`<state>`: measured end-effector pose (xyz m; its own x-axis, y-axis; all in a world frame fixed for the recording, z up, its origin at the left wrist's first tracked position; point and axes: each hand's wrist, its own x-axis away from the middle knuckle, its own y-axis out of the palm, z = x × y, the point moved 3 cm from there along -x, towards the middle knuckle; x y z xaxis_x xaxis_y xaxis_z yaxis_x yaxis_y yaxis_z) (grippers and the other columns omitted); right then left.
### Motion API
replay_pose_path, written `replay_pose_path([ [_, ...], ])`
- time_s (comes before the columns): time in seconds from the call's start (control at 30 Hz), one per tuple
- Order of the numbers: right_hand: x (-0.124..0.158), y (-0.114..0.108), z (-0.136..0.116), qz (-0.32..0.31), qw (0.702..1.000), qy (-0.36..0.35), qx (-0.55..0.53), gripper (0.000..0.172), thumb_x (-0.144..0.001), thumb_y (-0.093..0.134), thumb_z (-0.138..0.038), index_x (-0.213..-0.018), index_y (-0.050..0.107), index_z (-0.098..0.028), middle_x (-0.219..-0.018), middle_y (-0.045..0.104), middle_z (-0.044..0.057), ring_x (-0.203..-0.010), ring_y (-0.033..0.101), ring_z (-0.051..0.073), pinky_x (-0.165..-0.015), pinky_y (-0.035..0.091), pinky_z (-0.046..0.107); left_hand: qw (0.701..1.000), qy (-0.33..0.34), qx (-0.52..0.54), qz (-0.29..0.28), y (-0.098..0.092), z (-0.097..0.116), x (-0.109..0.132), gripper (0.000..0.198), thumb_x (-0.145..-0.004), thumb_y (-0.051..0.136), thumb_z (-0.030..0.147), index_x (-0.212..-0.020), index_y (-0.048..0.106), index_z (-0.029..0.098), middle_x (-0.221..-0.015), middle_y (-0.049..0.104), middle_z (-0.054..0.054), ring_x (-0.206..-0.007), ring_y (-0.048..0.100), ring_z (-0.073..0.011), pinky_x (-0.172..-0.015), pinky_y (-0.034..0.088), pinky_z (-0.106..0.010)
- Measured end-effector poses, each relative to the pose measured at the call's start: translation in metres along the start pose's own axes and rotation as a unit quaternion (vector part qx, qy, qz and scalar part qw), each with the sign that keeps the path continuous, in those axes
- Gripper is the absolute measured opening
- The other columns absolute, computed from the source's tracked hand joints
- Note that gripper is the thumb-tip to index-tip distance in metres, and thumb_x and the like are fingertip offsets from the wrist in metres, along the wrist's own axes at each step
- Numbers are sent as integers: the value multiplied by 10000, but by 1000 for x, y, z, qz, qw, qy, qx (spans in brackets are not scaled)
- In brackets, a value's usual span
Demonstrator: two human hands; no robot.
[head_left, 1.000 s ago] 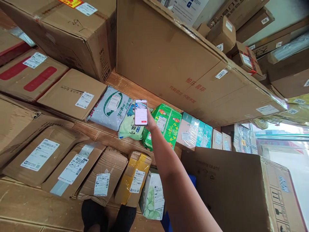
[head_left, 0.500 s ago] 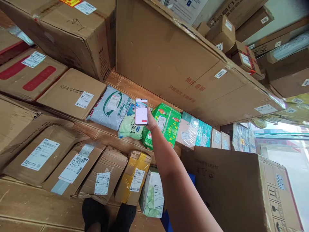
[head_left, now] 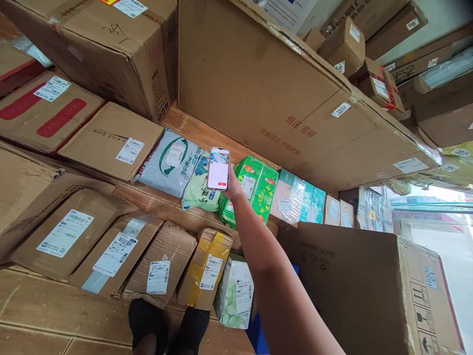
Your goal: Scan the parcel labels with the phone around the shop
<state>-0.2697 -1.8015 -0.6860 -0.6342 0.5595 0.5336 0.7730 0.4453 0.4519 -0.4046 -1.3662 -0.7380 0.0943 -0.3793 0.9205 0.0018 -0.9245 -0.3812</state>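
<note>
My right hand [head_left: 232, 185] reaches forward and grips a smartphone [head_left: 218, 169] with a lit screen, held over a row of parcels on the floor. Directly under the phone lie a pale green soft pack [head_left: 197, 190] and a grey plastic mailer bag [head_left: 168, 162]. A bright green printed pack [head_left: 254, 190] sits just right of the hand. My left hand is out of view.
A very large flat carton [head_left: 273, 93] leans at the back. Cardboard boxes with labels [head_left: 111, 251] line the near row, with a yellow-taped box [head_left: 205, 271]. A big carton [head_left: 369, 291] stands at the right. My dark shoes [head_left: 166, 328] are on the wood-patterned floor.
The phone and my right hand shifted slightly right and tilted; the view moved a little. The parcels stayed where they were.
</note>
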Motion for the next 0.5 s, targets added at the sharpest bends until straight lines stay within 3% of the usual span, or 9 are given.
replay_pose_path([
  [0.03, 9, 3, -1, -5, 1000, -10, -2, 414, -914, 437, -537, -1120, 551, -197, -901, 753, 85, -860, 725, 286, -711, 623, 465, 999, 15, 41, 29, 14, 12, -9, 899, -548, -138, 331, -589, 693, -8, -1164, 555, -110, -677, 577, -253, -509, -65, -190],
  [0.1, 31, 10, -4, -17, 999, -32, -4, 363, -836, 581, -419, -1150, 518, -248, -980, 745, 49, -924, 711, 289, -722, 621, 470, 988, 40, 119, 94, 27, 31, -19, 786, -581, -41, 349, -516, 674, 30, -1072, 603, -98, -616, 569, -249, -535, -72, -172],
  [0.13, 44, 13, -5, -22, 999, -42, -5, 418, -772, 646, -353, -1157, 506, -270, -1022, 738, 31, -961, 700, 293, -733, 618, 472, 981, 46, 146, 117, 28, 38, -21, 752, -589, -11, 353, -494, 667, 44, -1029, 620, -94, -599, 565, -252, -540, -72, -166],
  [0.23, 87, 21, -10, -34, 998, -60, -5, 621, -594, 743, -202, -1156, 497, -300, -1119, 709, 6, -1077, 650, 306, -803, 601, 478, 989, 39, 116, 88, 20, 49, -15, 812, -599, -65, 330, -522, 689, 38, -984, 637, -87, -654, 577, -267, -520, -40, -180],
  [0.27, 101, 22, -12, -36, 997, -63, -5, 661, -562, 751, -171, -1158, 497, -302, -1136, 702, 2, -1110, 633, 306, -838, 588, 478, 994, 33, 88, 61, 17, 51, -10, 796, -665, -11, 365, -581, 724, 73, -994, 656, -85, -701, 600, -298, -499, 3, -187],
  [0.3, 114, 24, -13, -38, 997, -64, -5, 687, -545, 751, -146, -1164, 496, -304, -1150, 697, 0, -1137, 618, 303, -877, 572, 478, 997, 26, 60, 35, 14, 51, -3, 666, -740, 159, 426, -666, 762, 154, -1012, 687, -80, -724, 635, -342, -461, 65, -188],
  [0.37, 137, 25, -15, -36, 998, -59, -10, 721, -537, 746, -112, -1184, 495, -306, -1170, 691, 0, -1173, 598, 297, -947, 530, 480, 1000, 10, 23, -1, 10, 48, 12, 332, -712, 518, 455, -870, 772, 312, -1038, 726, -51, -772, 685, -373, -361, 203, -197],
  [0.4, 148, 25, -15, -30, 998, -55, -14, 738, -538, 747, -101, -1199, 494, -308, -1182, 689, 2, -1187, 589, 294, -977, 508, 482, 1000, 4, 21, -3, 7, 44, 22, 325, -681, 629, 448, -964, 751, 341, -1042, 733, -39, -789, 694, -369, -325, 301, -219],
  [0.5, 179, 23, -14, 3, 999, -46, -27, 804, -555, 765, -104, -1271, 473, -325, -1242, 666, 7, -1237, 552, 284, -1054, 435, 479, 999, -22, 27, -3, -15, 21, 58, 470, -900, 424, 507, -1160, 663, 198, -1093, 696, -26, -923, 666, -314, -514, 519, -286],
])
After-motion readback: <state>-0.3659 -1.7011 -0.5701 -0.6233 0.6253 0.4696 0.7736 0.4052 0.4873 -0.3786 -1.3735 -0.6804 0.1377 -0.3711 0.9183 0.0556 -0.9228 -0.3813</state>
